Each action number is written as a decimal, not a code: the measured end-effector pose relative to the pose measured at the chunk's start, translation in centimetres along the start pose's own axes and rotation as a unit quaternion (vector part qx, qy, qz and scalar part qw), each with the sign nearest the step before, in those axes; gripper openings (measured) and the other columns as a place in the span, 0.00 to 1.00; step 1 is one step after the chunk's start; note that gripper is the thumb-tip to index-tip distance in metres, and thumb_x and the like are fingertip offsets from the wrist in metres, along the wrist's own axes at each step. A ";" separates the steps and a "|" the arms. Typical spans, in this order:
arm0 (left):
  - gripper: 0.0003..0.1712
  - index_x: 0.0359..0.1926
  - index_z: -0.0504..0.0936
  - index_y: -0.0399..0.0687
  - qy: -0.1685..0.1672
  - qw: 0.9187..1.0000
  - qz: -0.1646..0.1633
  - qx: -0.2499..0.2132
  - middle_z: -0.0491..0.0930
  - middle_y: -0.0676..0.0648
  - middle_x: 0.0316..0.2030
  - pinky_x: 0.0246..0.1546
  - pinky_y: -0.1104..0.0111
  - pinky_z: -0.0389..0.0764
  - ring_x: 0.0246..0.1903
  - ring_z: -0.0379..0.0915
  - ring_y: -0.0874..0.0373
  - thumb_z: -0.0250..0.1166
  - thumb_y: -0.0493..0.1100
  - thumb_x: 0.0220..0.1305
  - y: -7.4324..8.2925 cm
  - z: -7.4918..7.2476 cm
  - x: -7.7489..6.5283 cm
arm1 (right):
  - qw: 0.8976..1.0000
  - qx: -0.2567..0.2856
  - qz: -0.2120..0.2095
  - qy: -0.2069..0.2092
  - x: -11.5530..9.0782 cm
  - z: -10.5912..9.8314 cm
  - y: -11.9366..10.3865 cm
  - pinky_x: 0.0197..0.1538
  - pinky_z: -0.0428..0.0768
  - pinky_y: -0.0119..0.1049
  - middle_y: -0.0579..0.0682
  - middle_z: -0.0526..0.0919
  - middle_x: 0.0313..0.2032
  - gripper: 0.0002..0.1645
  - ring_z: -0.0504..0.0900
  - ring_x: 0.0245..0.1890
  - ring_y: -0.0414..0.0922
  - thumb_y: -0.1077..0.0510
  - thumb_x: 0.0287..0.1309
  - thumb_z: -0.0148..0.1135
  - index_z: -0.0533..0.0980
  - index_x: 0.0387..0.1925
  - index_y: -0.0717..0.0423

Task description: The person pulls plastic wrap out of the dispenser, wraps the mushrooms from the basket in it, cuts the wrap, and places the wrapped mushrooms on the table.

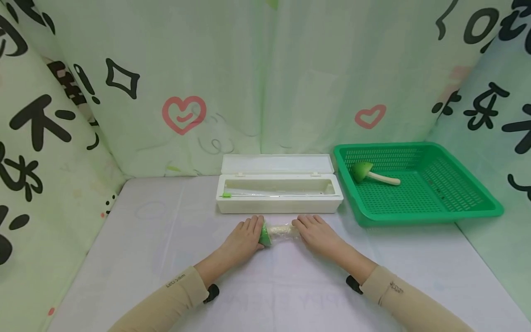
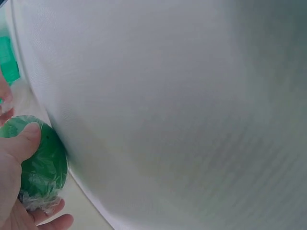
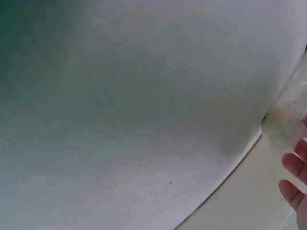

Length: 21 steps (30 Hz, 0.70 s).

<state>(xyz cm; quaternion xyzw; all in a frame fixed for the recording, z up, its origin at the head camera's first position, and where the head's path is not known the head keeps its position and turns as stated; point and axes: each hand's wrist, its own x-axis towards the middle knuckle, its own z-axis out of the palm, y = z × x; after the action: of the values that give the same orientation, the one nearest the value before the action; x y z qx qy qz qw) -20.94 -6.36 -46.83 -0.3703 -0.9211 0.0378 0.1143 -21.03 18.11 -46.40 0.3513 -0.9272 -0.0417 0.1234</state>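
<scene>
A toy mushroom with a green cap and pale stem lies sideways between both hands, wrapped in clear plastic film. My left hand grips the cap; in the left wrist view the thumb presses on the film-covered cap, with fingers behind it. At the stem's other end, my right hand holds the film-wrapped tip with bent fingers. In the right wrist view, wrinkled film shows by those fingers, and the thumb is hidden.
Behind the hands stands a white cling film box, its lid raised and a green slider at the left. To the right sits a green plastic basket holding another green-capped mushroom. Printed curtains enclose the white-covered table.
</scene>
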 end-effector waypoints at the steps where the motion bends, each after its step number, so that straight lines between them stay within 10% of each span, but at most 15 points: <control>1: 0.41 0.59 0.57 0.33 0.000 1.000 0.000 0.001 0.66 0.42 0.47 0.43 0.66 0.72 0.44 0.66 0.53 0.60 0.58 0.56 0.0 0.0 0.0 | 1.000 0.009 0.002 -0.014 0.0 0.1 0.0 0.47 0.70 0.45 0.53 0.73 0.42 0.13 0.73 0.43 0.50 0.61 0.58 0.55 0.70 0.46 0.58; 10: 0.41 0.59 0.56 0.33 -0.011 1.000 0.005 -0.004 0.66 0.40 0.50 0.44 0.65 0.72 0.46 0.67 0.52 0.59 0.58 0.58 -0.1 -0.1 0.0 | 0.985 0.075 0.014 -0.157 0.4 0.5 -0.2 0.59 0.58 0.54 0.55 0.67 0.58 0.28 0.64 0.60 0.52 0.56 0.61 0.44 0.59 0.62 0.60; 16: 0.43 0.62 0.54 0.31 -0.038 0.998 -0.007 -0.045 0.65 0.36 0.55 0.50 0.60 0.70 0.53 0.65 0.48 0.58 0.58 0.59 0.0 0.0 0.2 | 0.991 0.024 -0.014 -0.128 1.1 1.0 -0.6 0.52 0.67 0.48 0.56 0.71 0.48 0.20 0.71 0.50 0.52 0.60 0.64 0.44 0.62 0.56 0.62; 21: 0.46 0.58 0.58 0.29 0.015 0.998 -0.010 -0.057 0.67 0.36 0.50 0.46 0.62 0.73 0.48 0.67 0.47 0.61 0.61 0.54 0.4 0.6 0.7 | 0.997 -0.008 -0.038 -0.072 1.4 1.3 -0.6 0.39 0.70 0.41 0.53 0.70 0.37 0.12 0.71 0.36 0.48 0.62 0.63 0.47 0.64 0.46 0.60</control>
<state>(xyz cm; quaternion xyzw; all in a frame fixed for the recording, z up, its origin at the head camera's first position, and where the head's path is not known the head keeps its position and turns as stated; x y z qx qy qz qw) -21.30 -5.63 -47.34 -0.3678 -0.9234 -0.0219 0.1075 -22.01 16.68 -47.51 0.3811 -0.9193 -0.0795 0.0573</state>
